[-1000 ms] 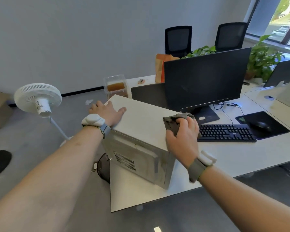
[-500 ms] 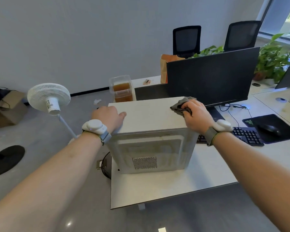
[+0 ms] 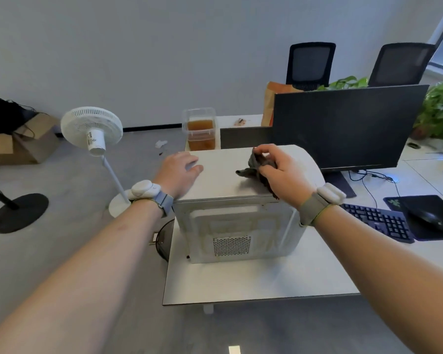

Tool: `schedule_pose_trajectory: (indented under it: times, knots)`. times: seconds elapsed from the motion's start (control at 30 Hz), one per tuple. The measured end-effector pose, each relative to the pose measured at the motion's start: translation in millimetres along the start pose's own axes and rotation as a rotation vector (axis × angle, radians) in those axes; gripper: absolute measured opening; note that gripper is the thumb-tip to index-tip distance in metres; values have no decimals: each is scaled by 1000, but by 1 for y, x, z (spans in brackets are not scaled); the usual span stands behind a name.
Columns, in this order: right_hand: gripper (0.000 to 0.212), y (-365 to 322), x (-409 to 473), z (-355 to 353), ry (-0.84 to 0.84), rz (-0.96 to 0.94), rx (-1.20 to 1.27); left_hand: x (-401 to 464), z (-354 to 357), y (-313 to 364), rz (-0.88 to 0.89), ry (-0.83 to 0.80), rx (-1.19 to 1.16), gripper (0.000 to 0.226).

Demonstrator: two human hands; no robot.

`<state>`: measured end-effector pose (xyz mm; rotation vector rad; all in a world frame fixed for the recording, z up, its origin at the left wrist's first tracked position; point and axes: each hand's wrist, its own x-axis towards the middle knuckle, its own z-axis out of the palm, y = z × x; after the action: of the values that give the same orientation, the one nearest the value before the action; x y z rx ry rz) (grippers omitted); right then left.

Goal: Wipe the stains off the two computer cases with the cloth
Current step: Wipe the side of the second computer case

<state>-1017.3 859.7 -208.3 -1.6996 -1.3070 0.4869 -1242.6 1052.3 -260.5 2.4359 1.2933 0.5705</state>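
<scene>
Cloth (image 3: pixel 260 166) now nearer case (image 3: pixel 223 175) centre, right hand (image 3: pixel 283 172).

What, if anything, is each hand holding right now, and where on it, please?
The right hand grips the bunched dark grey cloth around its middle, on the white metal computer case. The left hand holds nothing, resting on that case.

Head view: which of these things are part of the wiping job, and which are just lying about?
In the job:
computer case
cloth, gripped by the right hand
left hand, resting on the case

Lying about:
monitor
keyboard
mouse
fan
clear container
</scene>
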Motion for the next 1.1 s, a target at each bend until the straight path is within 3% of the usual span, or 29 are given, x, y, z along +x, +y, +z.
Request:
schedule_pose_trajectory:
  times: [0.03,0.1,0.23,0.4,0.63,0.87,1.1]
  knots:
    - [28,-6,0,12,-46,50,116,1,2,-1,-12,3,-13,61]
    - [30,-12,0,38,-91,34,110,2,2,-1,-19,-12,-7,55]
    - [24,-12,10,70,-215,-95,-120,3,3,-4,22,-6,16,50]
    - [55,-17,8,82,-357,-241,-556,2,2,-4,54,-55,42,47]
    - [60,-17,-3,71,-363,-337,-749,-1,-8,5,123,-85,237,40]
    - [63,-12,-2,38,-342,-155,-775,-6,-13,12,125,-102,302,38]
    - [65,-25,-1,103,-211,-253,-860,-3,-6,15,69,-130,265,35]
